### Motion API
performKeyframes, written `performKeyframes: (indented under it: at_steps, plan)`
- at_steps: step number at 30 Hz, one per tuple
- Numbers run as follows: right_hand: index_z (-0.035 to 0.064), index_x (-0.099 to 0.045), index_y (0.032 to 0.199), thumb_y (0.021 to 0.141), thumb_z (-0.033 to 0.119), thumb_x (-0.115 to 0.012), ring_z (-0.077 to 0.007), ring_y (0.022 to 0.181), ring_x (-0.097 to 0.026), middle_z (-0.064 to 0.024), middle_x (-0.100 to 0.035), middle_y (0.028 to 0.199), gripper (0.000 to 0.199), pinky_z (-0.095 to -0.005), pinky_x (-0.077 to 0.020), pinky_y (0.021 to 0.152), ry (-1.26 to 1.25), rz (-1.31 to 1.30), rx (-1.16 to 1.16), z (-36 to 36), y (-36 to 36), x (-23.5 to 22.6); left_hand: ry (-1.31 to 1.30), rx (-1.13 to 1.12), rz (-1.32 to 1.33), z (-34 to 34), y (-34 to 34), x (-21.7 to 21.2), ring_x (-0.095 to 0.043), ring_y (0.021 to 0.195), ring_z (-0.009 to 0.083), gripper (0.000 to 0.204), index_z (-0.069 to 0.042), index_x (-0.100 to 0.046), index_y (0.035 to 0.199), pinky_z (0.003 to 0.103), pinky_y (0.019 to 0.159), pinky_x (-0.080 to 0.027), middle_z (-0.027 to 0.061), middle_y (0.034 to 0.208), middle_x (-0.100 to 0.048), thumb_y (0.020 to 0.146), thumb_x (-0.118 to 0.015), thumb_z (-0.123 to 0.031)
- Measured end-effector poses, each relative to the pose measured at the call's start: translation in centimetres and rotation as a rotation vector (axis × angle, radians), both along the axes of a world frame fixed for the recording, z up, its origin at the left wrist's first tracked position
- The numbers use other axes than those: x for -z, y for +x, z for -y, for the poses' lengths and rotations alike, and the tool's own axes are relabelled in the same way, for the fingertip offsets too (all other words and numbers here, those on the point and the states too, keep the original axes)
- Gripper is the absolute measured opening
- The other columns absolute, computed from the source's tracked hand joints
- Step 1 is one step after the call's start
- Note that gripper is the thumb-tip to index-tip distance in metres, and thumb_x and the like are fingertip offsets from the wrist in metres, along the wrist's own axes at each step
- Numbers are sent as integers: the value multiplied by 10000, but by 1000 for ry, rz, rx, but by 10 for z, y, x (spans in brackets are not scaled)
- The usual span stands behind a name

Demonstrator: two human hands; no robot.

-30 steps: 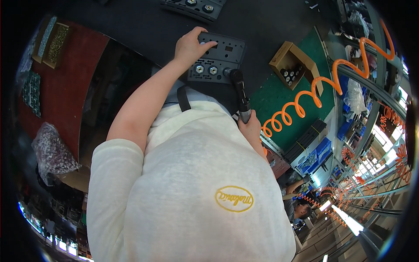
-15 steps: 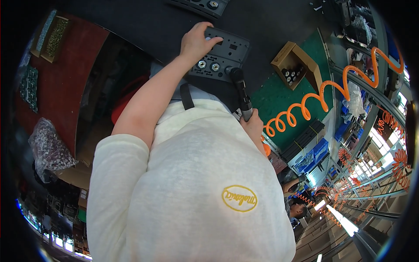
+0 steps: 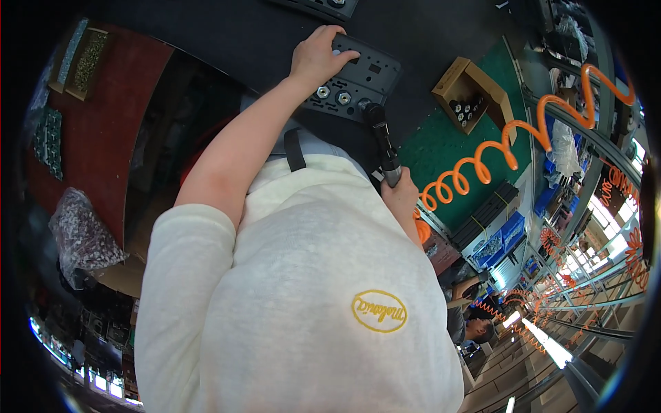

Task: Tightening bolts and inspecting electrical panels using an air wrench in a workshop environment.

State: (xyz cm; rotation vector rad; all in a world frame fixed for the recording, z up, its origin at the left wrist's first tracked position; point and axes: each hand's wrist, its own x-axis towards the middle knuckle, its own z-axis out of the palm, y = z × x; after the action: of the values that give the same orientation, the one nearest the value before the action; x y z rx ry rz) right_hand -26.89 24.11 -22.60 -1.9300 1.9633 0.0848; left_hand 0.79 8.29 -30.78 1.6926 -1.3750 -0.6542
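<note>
– Well to the left of the left hand [image 3: 318, 58], what lies there?
– A clear plastic bag [image 3: 86, 234] of small pieces, beside a red desk [image 3: 127, 117].
– And that hand itself?
– Clamped on the dark panel [image 3: 365, 77], fingers over its far edge, thumb on its face. The panel lies on the black desk [image 3: 227, 34], just right of the hand; two metal nuts [image 3: 343, 98] show on its near half.
– The right hand [image 3: 401, 193]?
– Wrapped around the grip of an angled power tool [image 3: 379, 127], whose head sits ahead of it, at the fitting beside the nuts. Further right and ahead stands an open carton [image 3: 451, 77].
– What has just changed?
– Little: over the last second the view slid slightly, while both holds stayed. I'd judge the work is still at that one fitting; whether it turns, I can't tell.
</note>
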Motion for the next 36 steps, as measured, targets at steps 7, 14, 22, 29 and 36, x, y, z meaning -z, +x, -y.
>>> performKeyframes:
  at_steps: [7, 14, 22, 29, 36]
  plan:
    - [41, -527, 967, 703, 139, -647, -395, 722, -623, -194, -638, 793, 305, -467, -495, 619, 25, 109, -60, 13, 23, -1, 64, 15, 18, -2, 6, 1, -635, 869, 281, 455, -72, -581, 1014, 366, 719, -523, 74, 989, -610, 716, -746, -374]
    - [38, -530, 962, 700, 132, -629, -397, 723, -623, -202, -639, 792, 295, -467, -495, 636, 48, 48, -95, 20, 21, 4, 58, 25, 36, -5, 8, 5, -646, 787, 265, 470, -83, -565, 1046, 371, 716, -529, 68, 999, -598, 721, -746, -370]
    - [32, -531, 967, 704, 136, -630, -394, 725, -626, -203, -639, 786, 300, -468, -495, 647, 62, 8, -100, 21, 23, 4, 62, 2, -27, -7, 4, 3, -644, 823, 268, 440, -117, -577, 1044, 368, 726, -527, 52, 1013, -594, 716, -752, -352]
    - [31, -530, 971, 696, 131, -649, -383, 709, -628, -193, -639, 773, 316, -448, -498, 624, 30, 0, -81, 16, 29, 6, 53, -31, -24, -7, 1, 4, -635, 868, 273, 434, -120, -577, 1035, 370, 726, -524, 51, 1013, -593, 710, -757, -343]
    - [34, -527, 972, 693, 122, -650, -380, 701, -629, -186, -639, 771, 319, -448, -499, 619, 8, -6, -96, 17, 28, 9, -11, -26, 13, -2, -1, 6, -633, 861, 279, 432, -126, -585, 1033, 371, 727, -524, 56, 997, -594, 707, -756, -352]
